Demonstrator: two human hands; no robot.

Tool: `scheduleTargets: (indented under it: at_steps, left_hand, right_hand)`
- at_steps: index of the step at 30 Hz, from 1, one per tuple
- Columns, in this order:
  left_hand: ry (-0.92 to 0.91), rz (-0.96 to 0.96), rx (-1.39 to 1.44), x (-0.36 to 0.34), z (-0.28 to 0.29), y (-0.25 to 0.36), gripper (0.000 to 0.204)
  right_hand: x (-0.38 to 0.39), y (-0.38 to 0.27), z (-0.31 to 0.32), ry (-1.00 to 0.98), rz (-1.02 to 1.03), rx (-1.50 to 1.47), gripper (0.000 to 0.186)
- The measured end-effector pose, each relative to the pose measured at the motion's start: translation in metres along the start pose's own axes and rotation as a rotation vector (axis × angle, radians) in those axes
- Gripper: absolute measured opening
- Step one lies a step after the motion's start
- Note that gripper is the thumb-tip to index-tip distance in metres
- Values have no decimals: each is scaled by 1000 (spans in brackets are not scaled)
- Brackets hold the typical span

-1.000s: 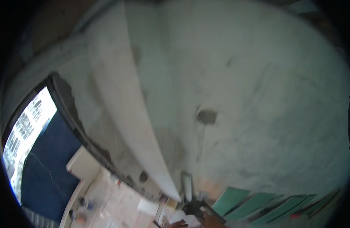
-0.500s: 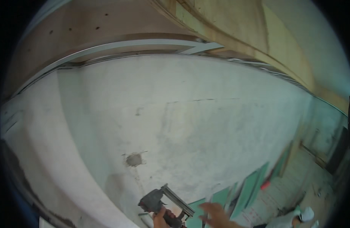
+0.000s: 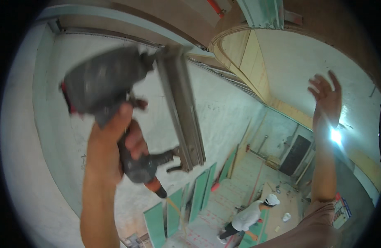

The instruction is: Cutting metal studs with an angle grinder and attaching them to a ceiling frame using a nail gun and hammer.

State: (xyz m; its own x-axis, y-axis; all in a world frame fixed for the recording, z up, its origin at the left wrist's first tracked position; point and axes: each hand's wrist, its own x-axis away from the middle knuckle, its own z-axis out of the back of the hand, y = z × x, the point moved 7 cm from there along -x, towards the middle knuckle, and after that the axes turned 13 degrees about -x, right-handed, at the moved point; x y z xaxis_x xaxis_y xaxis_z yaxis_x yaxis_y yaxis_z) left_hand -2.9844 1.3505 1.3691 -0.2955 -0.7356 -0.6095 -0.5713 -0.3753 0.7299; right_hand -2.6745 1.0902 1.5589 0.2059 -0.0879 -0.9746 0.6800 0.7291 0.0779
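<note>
My left hand [image 3: 130,132] is wrapped round the grip of a dark grey air nail gun [image 3: 103,78], raised in front of me. Its long metal magazine [image 3: 180,107] slants down on the right side, and its nose points up toward the ceiling frame. From the orange fitting [image 3: 154,187] under the grip hangs a thin yellowish air hose [image 3: 176,208]. My right hand [image 3: 328,97] is lifted high on the right, fingers spread and holding nothing. Behind it is the pale panel [image 3: 298,62] inside the curved plywood edge [image 3: 236,33]; whether it touches that panel I cannot tell.
A metal ceiling channel [image 3: 263,12] crosses above the curved edge. Green boards [image 3: 203,192] lean along the white wall [image 3: 223,120]. Far below, a person in a white cap [image 3: 244,217] bends by a work table [image 3: 281,202]. A bright lamp [image 3: 336,135] shines beside my right forearm.
Both my hands have risen from the lower edge, the left carrying the nail gun up close. My right hand has swung far to the right. The view has shifted, showing more floor.
</note>
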Motion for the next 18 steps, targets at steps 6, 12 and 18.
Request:
scheduleTargets:
  at_steps: [6,12,18]
  left_hand:
    - [-144,-81,-114,-28,-9,55,40]
    - [-272,-66,-78,-32,-20,70,40]
    - [-372,-50,-48,-49,-34,70,37]
  right_hand:
    - [-20,-91,-16,-255,270,-226,83]
    - [-31,-127,-3,-140,101,-513,65]
    - [-34,-119,-4,35,156,-176,57]
